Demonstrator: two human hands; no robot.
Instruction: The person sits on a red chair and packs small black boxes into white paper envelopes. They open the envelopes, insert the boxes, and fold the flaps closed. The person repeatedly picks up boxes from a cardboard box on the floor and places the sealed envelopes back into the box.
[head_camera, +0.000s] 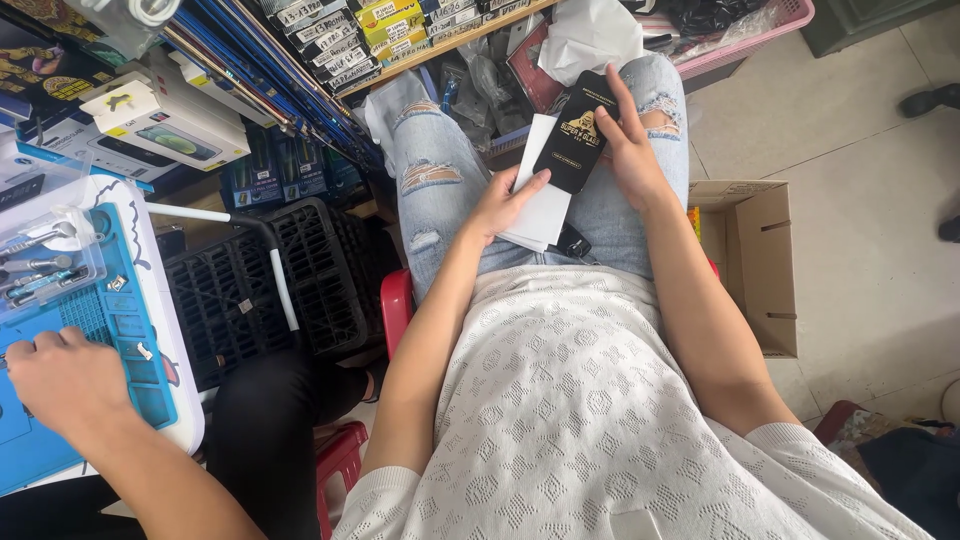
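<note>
Head view: two hands work a flat black packet over the lap.
The right hand (628, 150) is clamped around the black packet (574, 135), thumb across its face. The left hand (508, 200), just below, presses fingers together on the white inner sleeve (541, 195) sliding out. That sleeve could slip off the knees, since the grip looks light.

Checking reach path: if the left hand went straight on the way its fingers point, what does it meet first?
The left hand points up-right across the white flat sleeve; it would first meet the black flat glossy package held by the right hand, already about touching; depth unclear.
</note>
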